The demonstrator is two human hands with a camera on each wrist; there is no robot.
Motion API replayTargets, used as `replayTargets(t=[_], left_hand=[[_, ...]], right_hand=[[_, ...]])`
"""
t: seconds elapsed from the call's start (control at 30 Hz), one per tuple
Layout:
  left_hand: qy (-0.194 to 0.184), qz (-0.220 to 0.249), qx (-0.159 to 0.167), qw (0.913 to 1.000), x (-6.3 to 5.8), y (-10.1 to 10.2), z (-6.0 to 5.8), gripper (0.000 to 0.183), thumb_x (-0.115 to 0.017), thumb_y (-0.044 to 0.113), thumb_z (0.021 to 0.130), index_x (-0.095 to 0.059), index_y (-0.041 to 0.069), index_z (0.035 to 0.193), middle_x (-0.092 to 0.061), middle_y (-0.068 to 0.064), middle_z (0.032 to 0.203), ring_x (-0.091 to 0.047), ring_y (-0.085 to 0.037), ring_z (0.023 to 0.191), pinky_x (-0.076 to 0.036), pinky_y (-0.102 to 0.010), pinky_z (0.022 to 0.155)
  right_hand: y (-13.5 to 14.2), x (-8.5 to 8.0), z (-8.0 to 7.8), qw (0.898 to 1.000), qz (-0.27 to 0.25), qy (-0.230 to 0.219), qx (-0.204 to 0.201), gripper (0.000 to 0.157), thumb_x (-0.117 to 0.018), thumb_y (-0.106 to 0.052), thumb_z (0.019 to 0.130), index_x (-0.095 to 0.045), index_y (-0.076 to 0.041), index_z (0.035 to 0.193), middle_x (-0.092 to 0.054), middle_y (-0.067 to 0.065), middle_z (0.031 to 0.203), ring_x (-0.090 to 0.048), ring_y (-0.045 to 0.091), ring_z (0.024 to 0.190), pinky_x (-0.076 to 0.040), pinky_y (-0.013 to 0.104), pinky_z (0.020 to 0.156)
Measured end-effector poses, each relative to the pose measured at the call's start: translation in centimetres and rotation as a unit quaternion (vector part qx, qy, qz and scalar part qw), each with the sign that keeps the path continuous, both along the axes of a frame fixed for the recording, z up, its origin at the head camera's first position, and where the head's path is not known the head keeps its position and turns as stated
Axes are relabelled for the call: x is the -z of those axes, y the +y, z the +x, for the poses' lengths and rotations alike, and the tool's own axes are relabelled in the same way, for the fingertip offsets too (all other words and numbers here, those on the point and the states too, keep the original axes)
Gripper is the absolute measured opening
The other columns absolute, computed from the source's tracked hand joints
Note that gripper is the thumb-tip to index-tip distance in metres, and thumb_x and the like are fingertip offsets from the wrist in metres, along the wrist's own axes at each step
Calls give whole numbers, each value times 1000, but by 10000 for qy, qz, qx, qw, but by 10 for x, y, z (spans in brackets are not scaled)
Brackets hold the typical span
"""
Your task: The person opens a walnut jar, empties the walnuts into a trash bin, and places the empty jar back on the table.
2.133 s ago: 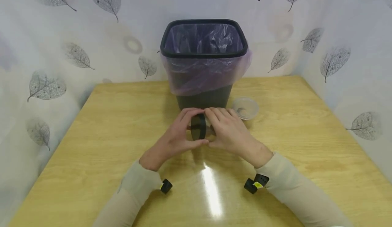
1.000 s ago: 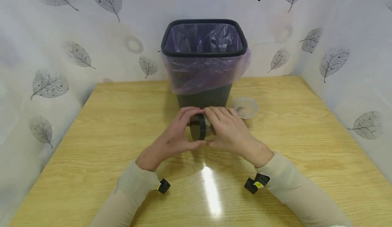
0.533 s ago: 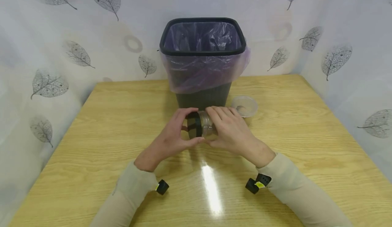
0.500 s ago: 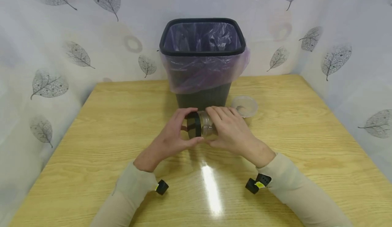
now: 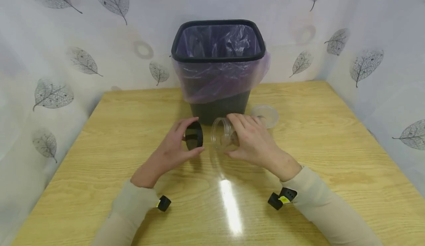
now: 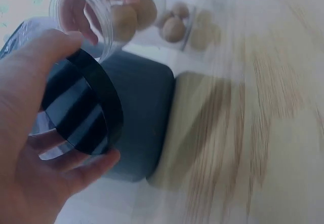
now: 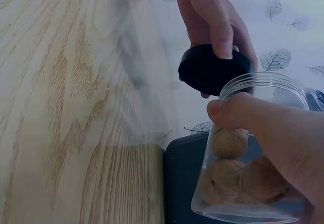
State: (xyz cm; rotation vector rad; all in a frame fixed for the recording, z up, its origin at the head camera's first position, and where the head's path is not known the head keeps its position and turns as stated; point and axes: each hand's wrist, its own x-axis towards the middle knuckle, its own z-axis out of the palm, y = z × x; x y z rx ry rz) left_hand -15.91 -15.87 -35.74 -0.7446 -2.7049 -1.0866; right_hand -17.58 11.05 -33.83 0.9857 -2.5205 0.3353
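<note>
My left hand grips a round black screw lid by its edge, thumb and fingers on opposite sides. To its right, my right hand holds a clear plastic jar lying sideways, its threaded mouth facing the lid across a small gap. In the right wrist view several brown round things that look like walnuts sit at the bottom of the jar, partly behind my fingers. Behind my right hand stands a clear bowl; the left wrist view shows similar brown balls there.
A dark bin with a purple liner bag over its rim stands right behind my hands. The wooden table stretches to both sides. A leaf-patterned cloth closes off the back and sides.
The lid has come off the jar: my left hand has moved left with it, opening a gap. My right hand keeps the jar nearly in place.
</note>
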Motion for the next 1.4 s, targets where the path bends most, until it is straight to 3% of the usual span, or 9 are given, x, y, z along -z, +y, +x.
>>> replayTargets(t=[0.2, 0.5, 0.8, 1.0, 1.17, 1.4], left_hand=[[-128, -794, -364, 9961, 0, -16, -1, 86, -79, 29, 84, -33, 17, 155, -34, -19, 153, -38, -42, 137, -41, -59, 107], [-250, -1792, -665, 9812, 10, -33, -4, 87, -78, 26, 84, -28, 18, 155, -29, -23, 155, -39, -51, 132, -49, -65, 93], [-656, -2519, -674, 9632, 6, -35, -2, 85, -74, 41, 87, -30, 13, 155, -34, -27, 151, -42, -53, 129, -49, -65, 90], [-785, -2945, -513, 9510, 12, -34, -2, 79, -68, 43, 92, -33, 8, 153, -40, -29, 146, -46, -54, 124, -47, -63, 94], [-808, -2911, -483, 9520, 20, -36, -2, 76, -68, 43, 92, -35, 9, 152, -39, -29, 147, -45, -53, 126, -43, -65, 99], [-747, -2573, -541, 9619, 21, -39, -8, 85, -73, 44, 87, -32, 11, 154, -32, -28, 153, -38, -52, 134, -39, -65, 105]], right_hand=[[3, -3, -1, 9990, 221, 373, 53, 101, -90, -49, 58, -48, -2, 138, -60, 14, 131, -58, 33, 118, -48, 49, 95], [5, -5, -1, 9990, 394, 160, 101, 104, -89, -50, 61, -45, -1, 142, -58, 16, 135, -56, 34, 122, -47, 49, 101], [8, -5, 1, 9994, 335, 48, 120, 107, -90, -51, 60, -44, 0, 143, -58, 16, 135, -57, 34, 121, -47, 50, 101], [9, -6, 1, 9996, 120, -178, 154, 105, -90, -48, 60, -41, 0, 140, -60, 17, 130, -58, 33, 120, -47, 49, 103], [12, -10, -3, 9999, -119, -96, -2, 97, -91, -44, 59, -43, 0, 131, -63, 13, 111, -62, 30, 102, -51, 44, 92], [20, -20, -7, 9991, -370, 171, 113, 96, -92, -46, 56, -48, -2, 128, -65, 12, 109, -62, 31, 96, -50, 49, 86]])
